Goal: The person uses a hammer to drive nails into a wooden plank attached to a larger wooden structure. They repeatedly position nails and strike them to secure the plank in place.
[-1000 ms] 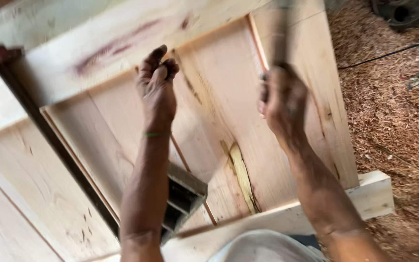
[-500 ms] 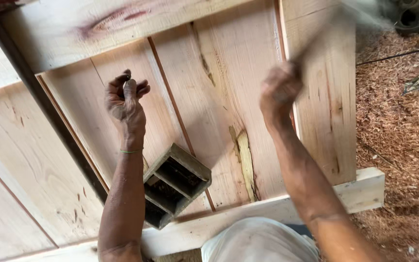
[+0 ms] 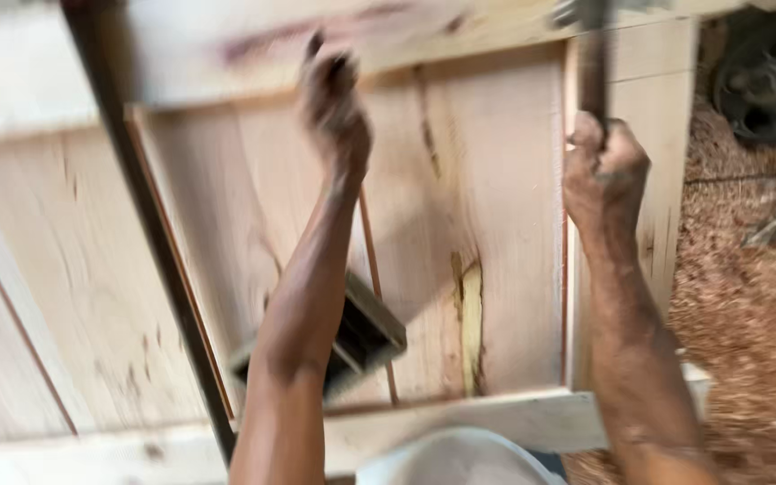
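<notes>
A pale wooden panelled door [image 3: 487, 207] lies flat under me. My right hand [image 3: 605, 171] is shut on the dark handle of a hammer [image 3: 593, 76], whose head is blurred at the top edge over the door's right stile. My left hand [image 3: 334, 103] reaches up to the pale top rail [image 3: 226, 54] with its fingertips bunched together against the wood. Blur hides whether anything small is pinched there. A small dark slotted wooden box [image 3: 368, 337] rests on the panel, partly under my left forearm.
A dark metal bar [image 3: 159, 260] runs diagonally across the door at the left. Reddish wood shavings [image 3: 747, 305] cover the ground on the right, with a dark wheel-like machine part [image 3: 770, 81] at the top right. A white rounded shape [image 3: 451, 458] sits at the bottom edge.
The view has shifted and blurred. My left hand has moved up to the top rail. My right hand has turned the hammer upright, its head now near the top edge.
</notes>
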